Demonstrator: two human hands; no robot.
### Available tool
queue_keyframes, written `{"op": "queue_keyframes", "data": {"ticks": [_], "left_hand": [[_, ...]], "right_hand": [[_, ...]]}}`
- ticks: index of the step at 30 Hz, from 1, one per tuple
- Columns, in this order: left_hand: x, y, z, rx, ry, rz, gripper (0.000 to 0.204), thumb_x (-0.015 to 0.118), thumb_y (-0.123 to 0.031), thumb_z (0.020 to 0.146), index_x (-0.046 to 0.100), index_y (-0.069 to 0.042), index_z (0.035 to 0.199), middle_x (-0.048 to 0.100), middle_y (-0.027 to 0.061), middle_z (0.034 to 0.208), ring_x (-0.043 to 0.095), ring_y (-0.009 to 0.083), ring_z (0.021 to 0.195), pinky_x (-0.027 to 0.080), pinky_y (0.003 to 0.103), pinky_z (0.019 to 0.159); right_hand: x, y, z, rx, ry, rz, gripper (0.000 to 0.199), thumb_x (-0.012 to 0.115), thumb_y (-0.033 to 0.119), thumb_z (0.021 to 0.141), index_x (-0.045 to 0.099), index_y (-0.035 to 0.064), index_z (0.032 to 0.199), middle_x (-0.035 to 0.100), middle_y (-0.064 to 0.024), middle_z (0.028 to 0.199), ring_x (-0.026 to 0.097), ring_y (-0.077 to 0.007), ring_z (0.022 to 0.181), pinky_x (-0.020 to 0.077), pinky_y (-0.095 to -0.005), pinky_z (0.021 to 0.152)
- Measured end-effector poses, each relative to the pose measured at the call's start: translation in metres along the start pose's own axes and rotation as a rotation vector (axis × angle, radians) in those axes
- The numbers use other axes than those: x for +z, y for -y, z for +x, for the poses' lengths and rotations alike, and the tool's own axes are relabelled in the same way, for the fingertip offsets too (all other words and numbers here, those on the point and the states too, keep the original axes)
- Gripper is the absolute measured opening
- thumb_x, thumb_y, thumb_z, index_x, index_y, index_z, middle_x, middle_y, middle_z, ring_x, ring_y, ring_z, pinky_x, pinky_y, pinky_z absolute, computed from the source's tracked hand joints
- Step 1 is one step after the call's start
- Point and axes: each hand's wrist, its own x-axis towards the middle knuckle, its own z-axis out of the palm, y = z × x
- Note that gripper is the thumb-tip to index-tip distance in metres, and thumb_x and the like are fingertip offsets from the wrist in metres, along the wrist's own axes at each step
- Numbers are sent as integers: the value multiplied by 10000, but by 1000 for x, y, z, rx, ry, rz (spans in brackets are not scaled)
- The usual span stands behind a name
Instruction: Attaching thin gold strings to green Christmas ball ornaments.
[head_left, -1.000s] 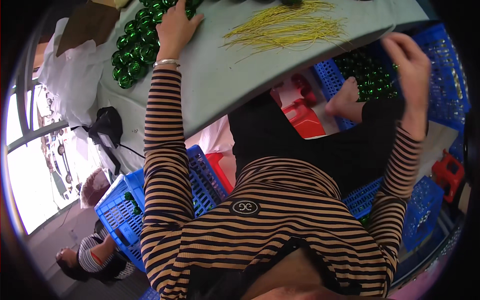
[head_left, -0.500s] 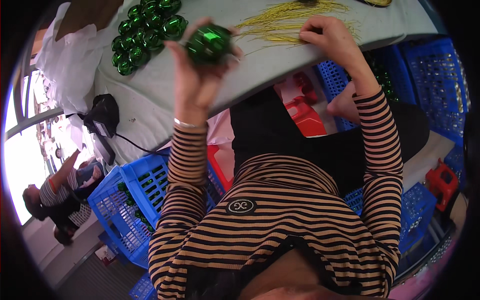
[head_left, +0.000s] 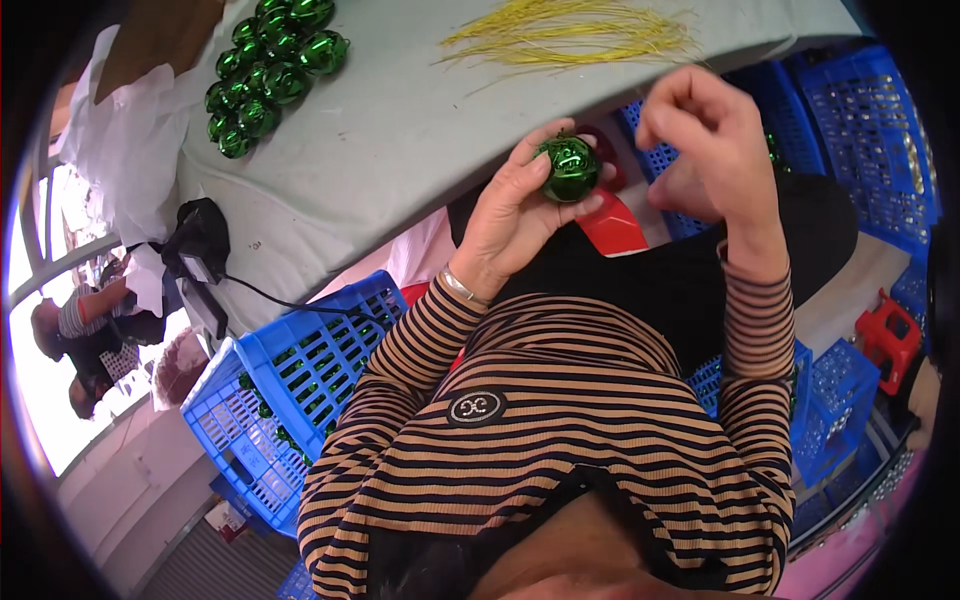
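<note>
A shiny green ball ornament [head_left: 575, 172] rests in the fingers of my left hand [head_left: 510, 212], over my lap in front of the table edge. The thumb and fingers wrap round its sides. My right hand [head_left: 712, 135] is raised to the right of the ornament, apart from it. Its fingers are curled together in a pinch; whatever they may hold is too thin or hidden to make out. On the table beyond, a loose bundle of thin yellow wires [head_left: 575, 38] lies spread out. Several more green ball ornaments [head_left: 265, 80] are grouped at the far left.
A pale cloth covers the table [head_left: 370, 150]. A black device [head_left: 198, 245] with a cable sits at its left edge. Blue crates [head_left: 300, 370] stand at my left, others [head_left: 868, 140] at my right, near a red stool [head_left: 888, 343]. Another person [head_left: 85, 325] is at far left.
My left hand has brought the green ornament rightward and nearer, from above the table to over my lap. My right hand has left the wires and moved right and closer to me.
</note>
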Motion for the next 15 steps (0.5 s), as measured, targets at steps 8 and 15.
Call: {"op": "queue_keyframes", "data": {"ticks": [8,15], "left_hand": [[7,32,7,-77,-21,36,399,521,-316,901,471,-80,1219,509,145,1222,502,306,1115,467,390,797],[18,38,11,-172,136,118,334,457,-233,921,437,-41,1194,533,125,1178,531,241,1072,462,374,831]], "right_hand": [[-8,-18,-108,321,-3,342,66,607,62,834,575,5,825,609,-25,714,570,-54,657,458,-178,617],[-17,-33,-126,393,-4,352,56,590,55,835,569,6,820,604,-38,714,574,-81,656,463,-194,629]]}}
